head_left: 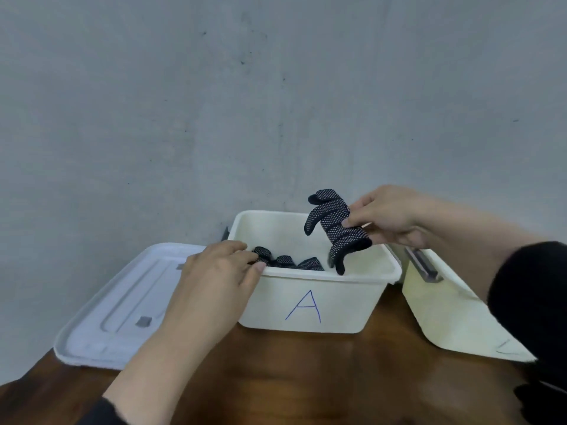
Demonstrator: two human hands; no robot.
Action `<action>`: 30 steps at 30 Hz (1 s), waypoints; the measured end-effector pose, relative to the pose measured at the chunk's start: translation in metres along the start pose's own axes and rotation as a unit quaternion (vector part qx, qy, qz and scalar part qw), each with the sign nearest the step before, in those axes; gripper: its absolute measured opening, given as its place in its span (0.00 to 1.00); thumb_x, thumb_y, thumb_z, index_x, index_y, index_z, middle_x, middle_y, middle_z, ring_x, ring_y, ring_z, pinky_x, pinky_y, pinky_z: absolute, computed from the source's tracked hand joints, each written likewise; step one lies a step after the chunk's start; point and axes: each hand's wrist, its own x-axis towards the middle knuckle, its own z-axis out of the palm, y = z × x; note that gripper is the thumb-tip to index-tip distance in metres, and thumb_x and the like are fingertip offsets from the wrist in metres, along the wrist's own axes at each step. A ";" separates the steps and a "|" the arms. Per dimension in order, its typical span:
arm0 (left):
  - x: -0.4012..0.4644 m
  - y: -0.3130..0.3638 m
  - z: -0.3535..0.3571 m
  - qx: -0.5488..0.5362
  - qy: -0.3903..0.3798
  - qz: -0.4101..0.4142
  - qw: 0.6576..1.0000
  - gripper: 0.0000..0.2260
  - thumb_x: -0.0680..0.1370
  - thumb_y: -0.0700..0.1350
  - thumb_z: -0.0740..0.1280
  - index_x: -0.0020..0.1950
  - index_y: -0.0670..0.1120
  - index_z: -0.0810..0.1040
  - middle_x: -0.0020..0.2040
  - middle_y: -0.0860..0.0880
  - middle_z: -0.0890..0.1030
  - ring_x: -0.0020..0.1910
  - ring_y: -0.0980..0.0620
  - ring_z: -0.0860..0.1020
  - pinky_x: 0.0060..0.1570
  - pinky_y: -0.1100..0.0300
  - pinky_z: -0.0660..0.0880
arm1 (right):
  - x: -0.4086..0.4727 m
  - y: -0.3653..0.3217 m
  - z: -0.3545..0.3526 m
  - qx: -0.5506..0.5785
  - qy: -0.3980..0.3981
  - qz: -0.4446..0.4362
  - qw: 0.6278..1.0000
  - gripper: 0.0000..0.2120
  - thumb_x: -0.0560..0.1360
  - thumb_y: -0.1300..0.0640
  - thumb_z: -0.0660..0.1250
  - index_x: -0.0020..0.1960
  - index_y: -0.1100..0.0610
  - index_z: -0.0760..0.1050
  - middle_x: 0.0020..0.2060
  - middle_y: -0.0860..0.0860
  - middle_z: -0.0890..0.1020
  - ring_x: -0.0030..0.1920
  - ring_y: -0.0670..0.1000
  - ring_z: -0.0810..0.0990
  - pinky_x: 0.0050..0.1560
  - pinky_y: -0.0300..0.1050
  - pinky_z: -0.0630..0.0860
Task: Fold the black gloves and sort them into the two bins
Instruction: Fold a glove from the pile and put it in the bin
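A white bin marked "A" [310, 289] stands in the middle of the wooden table. My right hand [389, 216] pinches a black dotted glove [333, 223] and holds it above the bin, its fingers drooping toward the inside. More black gloves [290, 261] lie inside the bin near its front left corner. My left hand [221, 265] rests on the bin's left front rim with its fingertips touching those gloves. A second white bin [441, 314] stands to the right, partly hidden by my right arm.
A white lid [122, 305] lies flat on the table to the left of bin A. A grey wall rises directly behind the bins. Bare wooden table [306, 378] stretches in front of the bins.
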 end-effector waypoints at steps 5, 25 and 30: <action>0.008 -0.007 -0.003 -0.014 -0.008 0.006 1.000 0.21 0.75 0.61 0.59 0.57 0.52 0.84 0.56 0.58 0.81 0.59 0.54 0.76 0.58 0.51 0.73 | 0.049 0.006 0.039 -0.058 -0.007 0.055 0.997 0.12 0.75 0.67 0.72 0.56 0.71 0.79 0.50 0.65 0.85 0.51 0.61 0.86 0.57 0.58 0.82; 0.010 -0.010 -0.003 -0.010 0.001 -0.003 1.000 0.15 0.78 0.60 0.65 0.56 0.52 0.83 0.55 0.56 0.81 0.59 0.53 0.77 0.62 0.49 0.71 | 0.056 0.004 0.064 -0.189 0.023 -0.062 0.980 0.14 0.83 0.53 0.64 0.54 0.64 0.81 0.50 0.56 0.86 0.47 0.59 0.85 0.55 0.57 0.81; -0.005 0.027 -0.002 -0.101 0.095 0.053 0.989 0.13 0.79 0.53 0.62 0.55 0.50 0.83 0.53 0.55 0.81 0.54 0.53 0.77 0.56 0.49 0.75 | -0.010 0.008 0.048 -0.130 0.159 -0.210 0.956 0.11 0.80 0.48 0.64 0.45 0.51 0.81 0.42 0.49 0.86 0.47 0.54 0.84 0.52 0.58 0.81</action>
